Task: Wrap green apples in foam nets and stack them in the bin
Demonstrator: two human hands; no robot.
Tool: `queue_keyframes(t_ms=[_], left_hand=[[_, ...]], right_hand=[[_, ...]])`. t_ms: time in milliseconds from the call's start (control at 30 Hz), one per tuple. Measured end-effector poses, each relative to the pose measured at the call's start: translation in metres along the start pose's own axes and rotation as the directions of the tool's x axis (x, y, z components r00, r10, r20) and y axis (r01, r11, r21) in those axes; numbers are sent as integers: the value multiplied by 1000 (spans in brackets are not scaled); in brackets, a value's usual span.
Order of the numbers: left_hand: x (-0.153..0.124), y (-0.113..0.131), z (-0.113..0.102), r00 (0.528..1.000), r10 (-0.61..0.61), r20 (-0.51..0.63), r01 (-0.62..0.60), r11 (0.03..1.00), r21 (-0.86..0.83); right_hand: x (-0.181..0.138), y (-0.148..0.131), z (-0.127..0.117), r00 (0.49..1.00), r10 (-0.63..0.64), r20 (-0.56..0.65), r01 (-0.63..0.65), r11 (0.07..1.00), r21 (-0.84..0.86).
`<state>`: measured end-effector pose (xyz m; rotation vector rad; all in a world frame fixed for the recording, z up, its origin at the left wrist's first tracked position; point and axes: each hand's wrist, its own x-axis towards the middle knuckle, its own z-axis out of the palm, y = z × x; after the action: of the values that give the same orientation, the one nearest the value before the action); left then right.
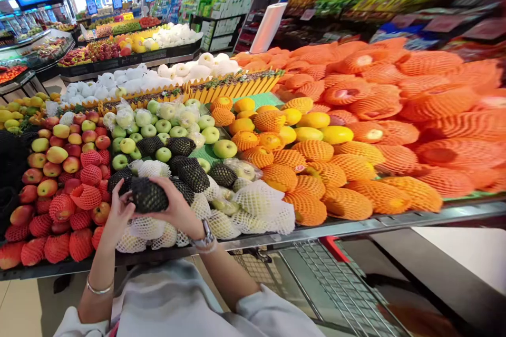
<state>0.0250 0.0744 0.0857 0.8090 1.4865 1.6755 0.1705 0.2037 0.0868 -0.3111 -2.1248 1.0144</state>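
Both hands are on one fruit wrapped in a black foam net (pixel 147 195), held just above the front of a produce stand. My left hand (pixel 117 214) cups its left side with curled fingers. Over the top and right side of the fruit wraps my right hand (pixel 178 208), a watch on its wrist. Under the hands lie fruits in white foam nets (pixel 146 227). More black-netted fruits (pixel 190 171) sit just behind, and green apples (pixel 166 127) lie further back.
Red apples and red-netted fruit (pixel 59 179) fill the stand's left part, orange-netted fruit (pixel 316 168) the middle and right. The stand's metal front edge (pixel 356 224) runs across. A shopping cart (pixel 328 284) stands below on the right. More produce stands lie far behind.
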Motion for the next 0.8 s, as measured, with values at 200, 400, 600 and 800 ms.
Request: queue_keyframes(t_ms=[200, 400, 600, 800], left_hand=[[15, 15, -59, 967, 126, -220, -136, 990, -31], [3, 25, -138, 858, 271, -435, -176, 953, 246], [1, 58, -244, 475, 553, -685, 358, 589, 724], [-2, 51, -288, 469, 496, -731, 690, 311, 654]], right_hand=[[103, 52, -9, 933, 235, -273, -276, 954, -121], [128, 92, 7, 800, 600, -30, -562, 731, -387], [121, 99, 13, 733, 679, 29, -571, 639, -516], [123, 87, 13, 760, 649, 33, -500, 616, -609]])
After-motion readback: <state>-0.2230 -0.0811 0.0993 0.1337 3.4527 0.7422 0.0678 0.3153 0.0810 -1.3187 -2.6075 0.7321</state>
